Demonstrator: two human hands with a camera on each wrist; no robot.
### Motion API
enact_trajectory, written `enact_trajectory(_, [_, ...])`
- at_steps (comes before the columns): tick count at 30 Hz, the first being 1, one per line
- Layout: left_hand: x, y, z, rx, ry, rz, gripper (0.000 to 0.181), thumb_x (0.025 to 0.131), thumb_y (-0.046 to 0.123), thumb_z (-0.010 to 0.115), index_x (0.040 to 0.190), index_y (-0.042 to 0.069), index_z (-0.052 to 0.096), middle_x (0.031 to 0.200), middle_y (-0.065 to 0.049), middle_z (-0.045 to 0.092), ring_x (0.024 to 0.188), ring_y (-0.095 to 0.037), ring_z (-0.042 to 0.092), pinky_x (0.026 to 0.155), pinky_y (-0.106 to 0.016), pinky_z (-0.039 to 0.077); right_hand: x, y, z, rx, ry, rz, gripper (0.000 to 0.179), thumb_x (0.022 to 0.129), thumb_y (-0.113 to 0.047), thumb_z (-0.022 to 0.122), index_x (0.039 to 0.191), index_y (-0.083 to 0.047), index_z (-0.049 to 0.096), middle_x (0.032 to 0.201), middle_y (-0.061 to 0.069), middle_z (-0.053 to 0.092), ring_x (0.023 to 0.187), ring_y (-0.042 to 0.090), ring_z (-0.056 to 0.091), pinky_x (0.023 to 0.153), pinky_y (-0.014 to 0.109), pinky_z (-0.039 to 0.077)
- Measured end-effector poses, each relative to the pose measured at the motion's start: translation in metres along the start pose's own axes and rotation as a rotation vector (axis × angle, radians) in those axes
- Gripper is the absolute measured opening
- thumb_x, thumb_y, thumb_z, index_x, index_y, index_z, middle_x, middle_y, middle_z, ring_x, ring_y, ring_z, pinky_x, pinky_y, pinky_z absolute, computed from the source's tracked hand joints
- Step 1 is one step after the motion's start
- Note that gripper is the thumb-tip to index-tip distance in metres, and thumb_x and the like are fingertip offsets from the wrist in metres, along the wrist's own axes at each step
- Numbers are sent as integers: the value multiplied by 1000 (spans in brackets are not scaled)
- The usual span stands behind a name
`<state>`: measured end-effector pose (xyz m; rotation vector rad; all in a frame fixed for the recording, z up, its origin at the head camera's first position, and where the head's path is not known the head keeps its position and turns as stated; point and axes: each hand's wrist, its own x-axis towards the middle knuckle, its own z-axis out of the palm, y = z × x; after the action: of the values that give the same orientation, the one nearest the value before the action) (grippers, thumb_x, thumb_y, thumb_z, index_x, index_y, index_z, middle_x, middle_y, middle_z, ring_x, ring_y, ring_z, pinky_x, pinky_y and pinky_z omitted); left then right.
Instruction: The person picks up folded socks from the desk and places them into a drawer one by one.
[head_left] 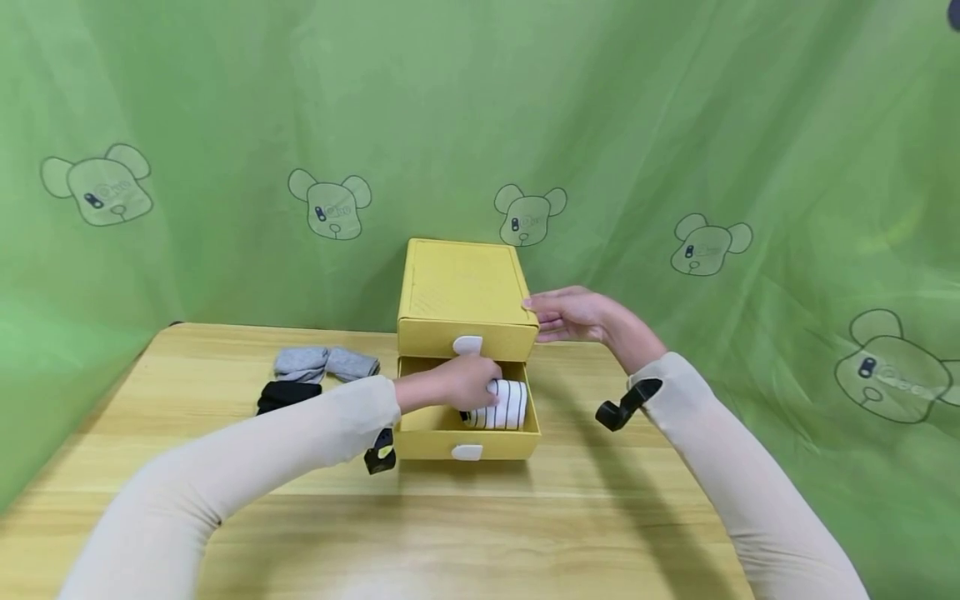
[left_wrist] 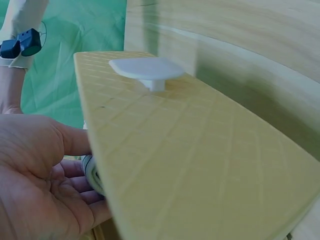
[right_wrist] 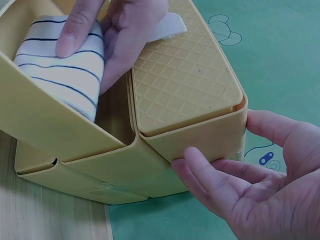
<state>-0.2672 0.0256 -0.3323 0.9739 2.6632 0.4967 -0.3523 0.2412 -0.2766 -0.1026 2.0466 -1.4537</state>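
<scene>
A yellow two-drawer box [head_left: 465,283] stands on the table with its lower drawer [head_left: 427,446] pulled out and its upper drawer closed. Inside the lower drawer, my left hand [head_left: 471,382] pinches a folded white cloth with dark stripes [head_left: 510,406]. In the right wrist view, the thumb presses on the striped cloth [right_wrist: 65,62] while the fingers go behind it. My right hand [head_left: 573,317] steadies the box's right front corner, its thumb at the top edge and its fairly straight fingers along the side. The drawer front [left_wrist: 190,145] hides part of the cloth in the left wrist view.
Two folded grey cloth pieces [head_left: 302,362] and a folded black one [head_left: 288,395] lie on the wooden table [head_left: 480,525], left of the box. White handles [head_left: 467,452] stick out from the drawer fronts. A green curtain [head_left: 450,108] hangs behind.
</scene>
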Motion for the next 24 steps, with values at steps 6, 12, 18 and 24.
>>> enact_trajectory(6, [3, -5, 9, 31, 16, 3, 18, 96, 17, 71, 104, 1, 70, 78, 1, 59, 75, -15, 53, 73, -29, 48, 1, 0, 0, 0, -3, -2, 65, 106, -24, 54, 157, 6, 25, 105, 2, 72, 96, 15, 71, 108, 41, 52])
enact_trajectory(12, [3, -7, 12, 59, 47, 18, 19, 96, 18, 71, 106, 3, 71, 82, -1, 63, 78, -15, 57, 75, -31, 51, 1, 1, 0, 4, 6, 2, 67, 106, -23, 54, 158, 6, 22, 110, 5, 69, 98, 16, 70, 113, 45, 47])
enact_trajectory(18, [-2, -8, 12, 64, 92, 42, 30, 97, 14, 67, 125, 2, 69, 119, -10, 74, 107, -22, 70, 96, -35, 57, 0, 0, 1, 6, -1, -3, 66, 107, -22, 54, 158, 6, 23, 107, 4, 70, 97, 16, 71, 109, 43, 50])
enact_trajectory(24, [-6, -7, 7, 42, 116, 65, 33, 96, 6, 64, 129, 1, 67, 128, -13, 71, 117, -25, 68, 102, -37, 55, 1, 1, 0, 9, -10, -5, 64, 107, -22, 53, 156, 7, 26, 103, 2, 72, 96, 16, 71, 114, 47, 46])
